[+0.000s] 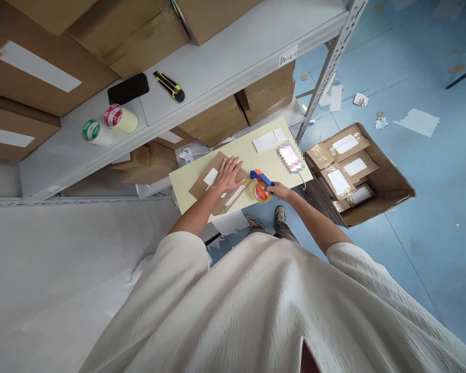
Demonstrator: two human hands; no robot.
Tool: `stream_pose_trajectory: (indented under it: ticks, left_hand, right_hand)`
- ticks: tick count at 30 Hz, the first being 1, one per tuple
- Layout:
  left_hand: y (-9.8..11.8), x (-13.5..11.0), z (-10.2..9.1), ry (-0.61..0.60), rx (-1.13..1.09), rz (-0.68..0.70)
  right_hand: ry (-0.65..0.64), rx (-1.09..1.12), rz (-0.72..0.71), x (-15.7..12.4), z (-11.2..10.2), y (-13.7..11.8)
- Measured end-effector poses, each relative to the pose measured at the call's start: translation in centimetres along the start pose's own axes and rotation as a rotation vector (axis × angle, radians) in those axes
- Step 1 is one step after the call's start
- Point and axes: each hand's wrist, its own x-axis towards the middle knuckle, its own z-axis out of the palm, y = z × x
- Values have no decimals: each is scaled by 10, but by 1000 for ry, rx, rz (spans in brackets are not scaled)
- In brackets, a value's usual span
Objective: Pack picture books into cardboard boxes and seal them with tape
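Note:
On the pale yellow table (184, 182) lies a brown cardboard box (202, 178) with white labels, partly covered by my left hand (229, 174). That hand presses flat on its top, fingers stretched out. My right hand (280, 191) is wrapped around the handle of a blue and orange tape dispenser (264, 178). The dispenser carries a roll of tape (261, 192) and is beside the box's right end. Whether tape runs from it to the box I cannot make out.
A phone (290, 157) and white papers (268, 140) lie at the table's far side. An open carton (396, 192) with several labelled boxes stands right. The metal shelf (217, 57) holds cartons, a utility knife (169, 86), a black case (128, 89) and tape rolls (121, 119).

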Motion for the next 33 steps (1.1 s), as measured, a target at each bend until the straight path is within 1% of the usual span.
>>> stream_pose_trajectory:
  ticks: [2, 5, 7, 9, 13, 15, 18, 20, 22, 23, 24, 25, 27, 30, 31, 33]
  left_hand:
    - [0, 7, -2, 42, -24, -69]
    - [0, 16, -4, 91, -54, -150]
    - [-1, 22, -6, 113, -65, -206]
    - [-4, 29, -9, 124, -77, -286]
    - [-17, 51, -12, 187, -83, -495]
    - [-24, 64, -12, 206, -73, -575]
    - [-31, 83, -12, 216, -85, -683]
    - [-32, 91, -15, 276, -101, -782]
    - [-31, 89, -18, 341, -104, -840]
    - [-29, 83, -20, 353, -101, -822]
    - [-27, 75, -20, 342, -97, -765]
    - [-24, 64, -19, 313, -91, -673]
    - [-16, 36, -14, 197, -82, -419]
    - [-2, -4, 2, 24, -53, -29]
    - [2, -13, 8, -25, -42, 54]
    - [7, -23, 15, -45, -27, 102]
  right_hand:
    - [-41, 69, 24, 11, 1, -14]
    - [-56, 100, 32, 20, 4, -32]
    - [-42, 89, 36, 20, 4, -38]
    - [-34, 70, 49, 14, 1, -40]
    - [-74, 27, 59, -8, -11, -27]
    - [-69, -7, 45, -21, -16, -17]
    - [-77, -83, 70, -35, -19, -2]
    - [-78, -121, 86, -39, -20, 6]
    - [-58, -134, 77, -39, -19, 13]
    - [-47, -133, 71, -38, -19, 16]
    - [-40, -128, 64, -37, -18, 18]
    - [-39, -122, 61, -36, -18, 19]
    - [-34, -120, 67, -34, -16, 19]
    - [-30, -130, 90, -35, -15, 15]
    - [-31, -127, 97, -36, -15, 13]
    - [-41, -93, 105, -36, -16, 10]
